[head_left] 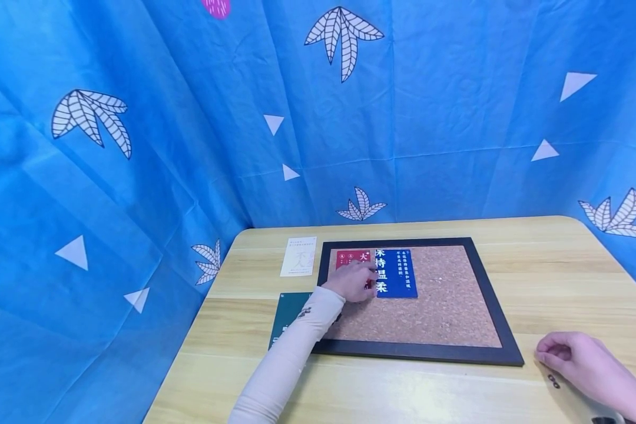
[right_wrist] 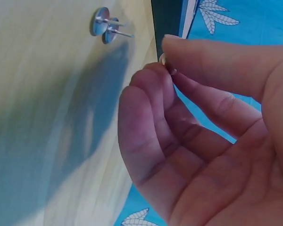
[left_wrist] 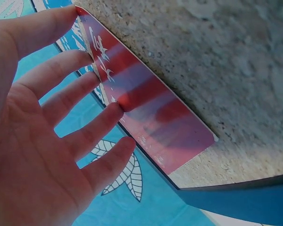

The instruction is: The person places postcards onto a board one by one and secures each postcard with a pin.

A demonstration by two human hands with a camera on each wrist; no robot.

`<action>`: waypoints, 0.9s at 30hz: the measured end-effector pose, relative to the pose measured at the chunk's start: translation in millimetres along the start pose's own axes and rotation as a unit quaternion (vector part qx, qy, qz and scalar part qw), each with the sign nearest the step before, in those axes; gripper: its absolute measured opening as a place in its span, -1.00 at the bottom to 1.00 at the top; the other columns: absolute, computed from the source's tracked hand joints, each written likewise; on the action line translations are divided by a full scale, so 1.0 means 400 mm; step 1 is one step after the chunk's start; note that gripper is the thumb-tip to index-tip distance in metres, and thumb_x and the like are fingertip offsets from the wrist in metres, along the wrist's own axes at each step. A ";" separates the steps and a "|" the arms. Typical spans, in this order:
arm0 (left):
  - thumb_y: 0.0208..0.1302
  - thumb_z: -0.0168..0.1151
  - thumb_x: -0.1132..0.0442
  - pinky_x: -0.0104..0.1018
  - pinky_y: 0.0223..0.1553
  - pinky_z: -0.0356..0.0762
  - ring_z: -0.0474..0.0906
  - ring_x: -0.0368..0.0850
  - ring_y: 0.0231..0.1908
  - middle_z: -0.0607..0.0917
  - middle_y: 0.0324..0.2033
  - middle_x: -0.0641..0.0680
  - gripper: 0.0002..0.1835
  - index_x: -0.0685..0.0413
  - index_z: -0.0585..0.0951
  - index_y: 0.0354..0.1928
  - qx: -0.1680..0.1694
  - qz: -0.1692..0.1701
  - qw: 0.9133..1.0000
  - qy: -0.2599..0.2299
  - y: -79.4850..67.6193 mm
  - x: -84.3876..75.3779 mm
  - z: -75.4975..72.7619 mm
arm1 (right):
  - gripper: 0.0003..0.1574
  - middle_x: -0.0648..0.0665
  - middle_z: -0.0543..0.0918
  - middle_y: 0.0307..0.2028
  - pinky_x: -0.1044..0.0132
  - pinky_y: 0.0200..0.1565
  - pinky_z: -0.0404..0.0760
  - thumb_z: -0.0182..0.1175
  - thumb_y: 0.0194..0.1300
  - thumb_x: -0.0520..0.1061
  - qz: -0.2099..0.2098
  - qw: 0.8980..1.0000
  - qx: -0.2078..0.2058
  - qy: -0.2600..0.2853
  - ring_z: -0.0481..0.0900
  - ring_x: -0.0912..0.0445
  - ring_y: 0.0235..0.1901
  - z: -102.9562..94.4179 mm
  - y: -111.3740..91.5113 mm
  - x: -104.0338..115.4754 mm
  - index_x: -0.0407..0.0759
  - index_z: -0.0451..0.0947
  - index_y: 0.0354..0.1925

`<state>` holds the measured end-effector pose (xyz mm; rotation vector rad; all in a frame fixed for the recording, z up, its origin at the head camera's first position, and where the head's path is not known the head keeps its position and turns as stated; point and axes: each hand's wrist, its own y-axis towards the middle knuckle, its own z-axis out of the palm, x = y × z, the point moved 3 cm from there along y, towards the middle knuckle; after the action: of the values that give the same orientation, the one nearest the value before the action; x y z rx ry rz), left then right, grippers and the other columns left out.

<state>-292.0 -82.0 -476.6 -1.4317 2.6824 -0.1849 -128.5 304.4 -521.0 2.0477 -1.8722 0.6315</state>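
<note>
My left hand (head_left: 356,281) is over the left part of a black-framed cork board (head_left: 440,312). Its fingertips touch a red card (head_left: 350,257) lying there, right next to a blue card (head_left: 400,274) with white characters. In the left wrist view the hand (left_wrist: 52,117) has its fingers spread loosely along the long edge of the red card (left_wrist: 165,113), thumb at a corner. Right of the board, my right hand (head_left: 577,362) stays low over the table. Seen from the right wrist, thumb and index fingertips pinch a small metal thumbtack (right_wrist: 163,59), mostly hidden by them.
Two thumbtacks (right_wrist: 102,21) lie points up on the wooden table (head_left: 403,388) beside my right hand. Left of the board are a white card (head_left: 299,257) and a dark green card (head_left: 291,309), the latter partly under my left sleeve. A blue patterned curtain (head_left: 429,118) surrounds the table.
</note>
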 end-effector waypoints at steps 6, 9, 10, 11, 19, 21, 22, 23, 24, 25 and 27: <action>0.42 0.30 -0.06 -0.04 0.45 0.44 0.38 0.01 0.48 0.44 0.50 -0.09 -0.52 -0.27 0.60 0.35 0.001 -0.001 1.000 0.003 0.000 -0.001 0.000 | -0.88 -0.02 0.78 -0.34 0.42 -0.39 0.57 0.28 0.39 -0.24 -0.008 1.000 -0.019 -0.009 0.52 0.48 -0.43 -0.015 0.018 -0.003 -0.22 0.71 -0.31; 0.43 0.30 -0.06 -0.04 0.45 0.45 0.38 0.01 0.48 0.44 0.50 -0.09 -0.52 -0.27 0.61 0.34 0.001 0.000 1.000 0.003 0.001 -0.001 0.001 | -0.89 -0.01 0.78 -0.35 0.42 -0.39 0.56 0.27 0.38 -0.26 -0.013 0.999 -0.033 -0.005 0.50 0.51 -0.43 -0.021 0.022 -0.003 -0.18 0.71 -0.31; 0.43 0.30 -0.06 -0.04 0.45 0.45 0.38 0.01 0.48 0.44 0.50 -0.09 -0.53 -0.27 0.61 0.34 0.001 0.000 1.000 0.003 0.002 0.000 0.001 | -0.89 -0.01 0.78 -0.35 0.42 -0.38 0.56 0.27 0.38 -0.26 -0.014 0.999 -0.037 -0.003 0.49 0.52 -0.44 -0.022 0.024 -0.002 -0.18 0.71 -0.31; 0.43 0.30 -0.06 -0.04 0.45 0.45 0.39 0.01 0.48 0.44 0.50 -0.09 -0.53 -0.28 0.61 0.34 0.002 0.000 1.000 0.004 0.002 0.001 0.002 | -0.89 -0.02 0.78 -0.35 0.42 -0.38 0.56 0.28 0.38 -0.26 -0.015 0.999 -0.040 -0.001 0.49 0.52 -0.44 -0.023 0.025 -0.002 -0.18 0.71 -0.31; 0.42 0.31 -0.05 -0.05 0.42 0.49 0.41 0.02 0.45 0.45 0.49 -0.09 -0.54 -0.29 0.62 0.32 -0.003 0.003 1.000 0.007 0.002 0.002 0.004 | -0.92 -0.15 0.83 -0.30 0.41 -0.34 0.61 0.38 0.32 -0.19 -0.011 0.998 -0.058 0.014 0.51 0.55 -0.42 -0.027 0.034 -0.005 -0.19 0.78 -0.27; 0.42 0.31 -0.05 -0.05 0.41 0.50 0.42 0.02 0.44 0.45 0.49 -0.09 -0.55 -0.28 0.63 0.32 -0.005 0.005 1.000 0.010 0.002 0.001 0.003 | -0.86 -0.21 0.83 -0.26 0.33 -0.32 0.66 0.39 0.33 -0.14 -0.013 0.998 -0.067 0.016 0.48 0.59 -0.39 -0.029 0.035 -0.007 -0.19 0.80 -0.24; 0.42 0.31 -0.05 -0.05 0.41 0.50 0.42 0.02 0.44 0.45 0.49 -0.08 -0.55 -0.28 0.63 0.32 -0.005 0.007 1.000 0.010 0.002 0.001 0.003 | -0.84 -0.22 0.83 -0.25 0.34 -0.33 0.66 0.39 0.33 -0.12 -0.016 0.997 -0.075 0.017 0.46 0.61 -0.37 -0.030 0.035 -0.008 -0.19 0.81 -0.24; 0.42 0.31 -0.05 -0.05 0.41 0.50 0.43 0.02 0.44 0.45 0.49 -0.08 -0.55 -0.28 0.63 0.32 -0.005 0.008 1.000 0.011 0.002 0.001 0.003 | -0.84 -0.23 0.83 -0.24 0.35 -0.33 0.65 0.40 0.33 -0.11 -0.020 0.996 -0.084 0.019 0.44 0.63 -0.36 -0.030 0.034 -0.008 -0.19 0.82 -0.23; 0.42 0.31 -0.05 -0.05 0.41 0.50 0.42 0.02 0.44 0.45 0.49 -0.08 -0.55 -0.28 0.63 0.32 -0.005 0.008 1.000 0.011 0.002 0.002 0.004 | -0.83 -0.25 0.83 -0.23 0.36 -0.33 0.64 0.40 0.33 -0.10 -0.024 0.995 -0.092 0.022 0.42 0.65 -0.34 -0.032 0.034 -0.007 -0.19 0.82 -0.22; 0.42 0.31 -0.05 -0.05 0.41 0.50 0.42 0.02 0.45 0.45 0.49 -0.08 -0.54 -0.27 0.63 0.32 -0.004 0.009 1.000 0.011 0.003 0.002 0.004 | -0.83 -0.25 0.83 -0.23 0.37 -0.34 0.64 0.40 0.33 -0.12 -0.029 0.994 -0.101 0.024 0.41 0.67 -0.33 -0.032 0.034 -0.007 -0.19 0.82 -0.21; 0.42 0.31 -0.05 -0.05 0.42 0.49 0.42 0.03 0.45 0.45 0.49 -0.08 -0.54 -0.27 0.63 0.32 -0.005 0.011 1.000 0.013 0.004 0.003 0.005 | -0.86 -0.24 0.83 -0.23 0.47 -0.35 0.55 0.40 0.32 -0.15 -0.039 0.992 -0.117 0.028 0.36 0.70 -0.31 -0.034 0.036 -0.004 -0.19 0.82 -0.21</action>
<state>-293.8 -82.3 -478.9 -1.4100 2.7220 -0.1901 -144.3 311.0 -511.3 1.9218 -1.7357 0.4237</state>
